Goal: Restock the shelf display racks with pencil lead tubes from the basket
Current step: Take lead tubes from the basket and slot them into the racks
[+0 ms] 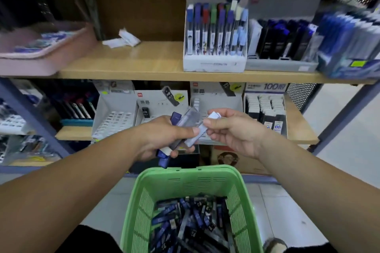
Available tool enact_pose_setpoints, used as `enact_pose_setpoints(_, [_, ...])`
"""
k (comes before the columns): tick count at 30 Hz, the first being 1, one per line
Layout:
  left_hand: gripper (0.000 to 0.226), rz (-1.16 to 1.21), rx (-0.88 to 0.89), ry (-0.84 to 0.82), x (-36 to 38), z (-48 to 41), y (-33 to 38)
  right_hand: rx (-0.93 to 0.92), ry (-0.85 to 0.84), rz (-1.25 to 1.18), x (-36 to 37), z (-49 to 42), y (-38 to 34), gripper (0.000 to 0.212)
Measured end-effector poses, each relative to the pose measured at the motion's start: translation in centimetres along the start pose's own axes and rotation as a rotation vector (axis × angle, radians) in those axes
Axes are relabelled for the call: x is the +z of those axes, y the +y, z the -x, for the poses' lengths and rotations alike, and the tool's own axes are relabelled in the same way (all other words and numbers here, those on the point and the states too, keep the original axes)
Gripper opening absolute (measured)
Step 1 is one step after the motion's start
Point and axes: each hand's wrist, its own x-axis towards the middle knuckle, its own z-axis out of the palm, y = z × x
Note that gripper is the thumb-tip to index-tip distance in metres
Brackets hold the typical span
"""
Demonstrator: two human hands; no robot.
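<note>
Reaching forward from 7 o'clock, the left hand (162,137) sits palm-right at the centre of the view, fingers curled round a bundle (191,118) of lead tubes, thumb laid across the top. The bundle fans out: flat-sided sticks, some deep blue and opaque, some smoky grey and see-through, with ends poking out above the knuckles and below the heel of the palm.

The right hand (236,131) comes in from 5 o'clock and meets the left at the middle. Its thumb and forefinger pinch one pale tube (197,135), a frosted lilac-white stick that slants from 1 o'clock down to 7 o'clock. The tube's lower part lies against the bundle, just beside the left thumb; the other fingers are loosely bent behind it.

At 6 o'clock, below both hands, stands the basket (185,172), green moulded plastic with slotted walls and a rounded rim. Inside it lies a jumble of loose tubes (191,224), blue and grey, crossed every way.

At 12 to 1 o'clock a white card rack (213,65) stands on the smooth wooden shelf (127,61), holding upright tubes with coloured caps. A grey rack (279,65) of dark tubes touches its right side. Behind the hands, white lower racks (115,113) are blurred.
</note>
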Motion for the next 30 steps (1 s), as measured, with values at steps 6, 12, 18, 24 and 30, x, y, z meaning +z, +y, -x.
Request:
enact_pose_setpoints(6, [0.034,0.060,0.032,0.176,0.9,-3.1,-1.8,-0.062,0.155,-0.014,-0.5,-2.0,0.8,0.042])
enact_pose_setpoints(12, [0.025,0.106,0.010,0.235,-0.2,-4.4,-2.7,-0.086,0.282,-0.042,-1.8,-3.3,0.9,0.036])
enact_pose_setpoints(18, [0.017,0.127,-0.035,0.312,-1.8,-4.7,-3.6,-0.182,0.403,0.008,-1.5,-5.8,0.9,0.024])
enact_pose_setpoints(24, [0.010,0.179,-0.065,0.342,-2.8,-5.5,-4.1,-0.231,0.427,0.225,0.0,-11.2,1.1,0.024])
enact_pose_setpoints(30, [0.012,0.157,-0.110,0.276,-3.1,-6.3,-4.6,-0.313,0.365,0.495,-0.9,-13.8,3.5,0.031])
